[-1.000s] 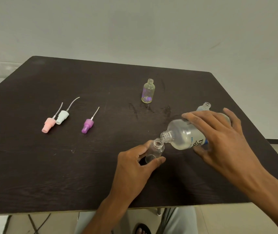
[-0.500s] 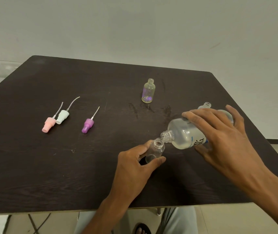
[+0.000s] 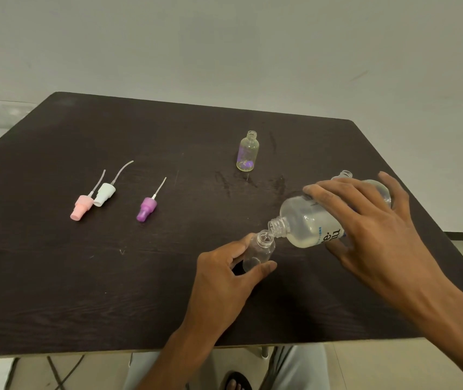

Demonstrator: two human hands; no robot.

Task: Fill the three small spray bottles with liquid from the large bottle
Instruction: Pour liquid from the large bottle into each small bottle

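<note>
Between curled left fingers [image 3: 264,268], small bottle [image 3: 258,250]; right fingers [image 3: 337,192] around tilted large bottle [image 3: 309,220].

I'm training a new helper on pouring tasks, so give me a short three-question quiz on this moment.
1. True or false: the left hand grips the small bottle under the large bottle.
2. How many spray caps lie on the table?
A. two
B. three
C. four
3. Fill in: the small bottle standing alone has a ____ tint near its bottom.

Key:
1. True; the right hand tilts the large bottle's mouth over it.
2. B: pink cap, white cap, purple cap.
3. Purple.
</note>
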